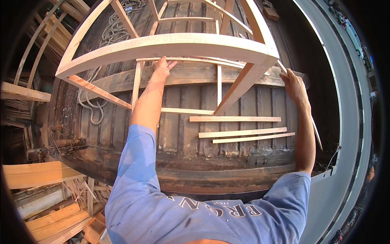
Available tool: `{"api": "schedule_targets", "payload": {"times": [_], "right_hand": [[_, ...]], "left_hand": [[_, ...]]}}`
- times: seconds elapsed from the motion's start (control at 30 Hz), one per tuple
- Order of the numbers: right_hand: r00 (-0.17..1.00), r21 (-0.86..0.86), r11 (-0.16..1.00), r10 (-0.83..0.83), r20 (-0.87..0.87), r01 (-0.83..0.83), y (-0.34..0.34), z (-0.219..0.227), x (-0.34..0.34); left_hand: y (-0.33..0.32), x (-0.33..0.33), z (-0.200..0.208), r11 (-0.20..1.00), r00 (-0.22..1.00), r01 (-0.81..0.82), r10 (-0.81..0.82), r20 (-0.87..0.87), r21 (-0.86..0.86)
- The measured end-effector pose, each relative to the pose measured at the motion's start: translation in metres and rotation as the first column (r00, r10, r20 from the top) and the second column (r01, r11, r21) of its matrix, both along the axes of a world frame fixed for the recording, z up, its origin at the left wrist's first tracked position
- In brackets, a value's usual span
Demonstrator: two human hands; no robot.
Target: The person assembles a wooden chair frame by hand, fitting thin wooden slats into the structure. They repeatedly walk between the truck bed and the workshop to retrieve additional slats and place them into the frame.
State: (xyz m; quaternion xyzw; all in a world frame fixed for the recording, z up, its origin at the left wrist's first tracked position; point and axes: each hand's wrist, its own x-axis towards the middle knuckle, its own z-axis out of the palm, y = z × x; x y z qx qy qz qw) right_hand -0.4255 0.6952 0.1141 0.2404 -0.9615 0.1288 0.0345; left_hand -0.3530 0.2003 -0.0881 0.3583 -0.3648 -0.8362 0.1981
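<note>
A frame of pale squared timber [170,44] stands in front of me on a ribbed, dark bed. My left hand [163,68] reaches beneath its near top beam and touches a thin wooden strip there; its fingers are partly stretched out and apart, some of them hidden. On the right, my right hand [295,84] closes its fingers around a slim wooden strip [282,67] beside the frame's corner. A narrow strip [317,133] also shows beyond my right forearm; I cannot tell whether it is the same piece. Several loose wooden strips [243,132] lie on the bed nearer to me.
A thick plank [187,77] crosses the bed under the frame. Coiled rope [115,30] lies at the far left. Stacked timber [53,219] fills the left side beyond the bed's edge. A grey side rail [346,122] runs along the right, and a wooden block [271,14] sits at the far right.
</note>
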Motion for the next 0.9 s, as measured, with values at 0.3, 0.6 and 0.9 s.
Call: {"api": "schedule_targets", "payload": {"times": [0.3,0.6,0.9], "right_hand": [[0.996,-0.019,0.996,0.09,0.025,-0.09,-0.014,-0.008,0.008],[0.952,-0.015,0.953,0.304,0.024,-0.304,-0.062,-0.024,0.018],[0.865,-0.052,0.864,0.496,-0.078,-0.5,-0.094,-0.068,0.004]], "left_hand": [[-0.002,0.002,0.004,0.999,1.0,0.003,-0.003,0.014,-0.049],[0.0,0.006,0.0,0.993,1.0,-0.006,0.007,0.005,-0.12],[-0.002,0.011,-0.007,0.999,0.999,-0.002,0.0,-0.054,-0.034]]}}
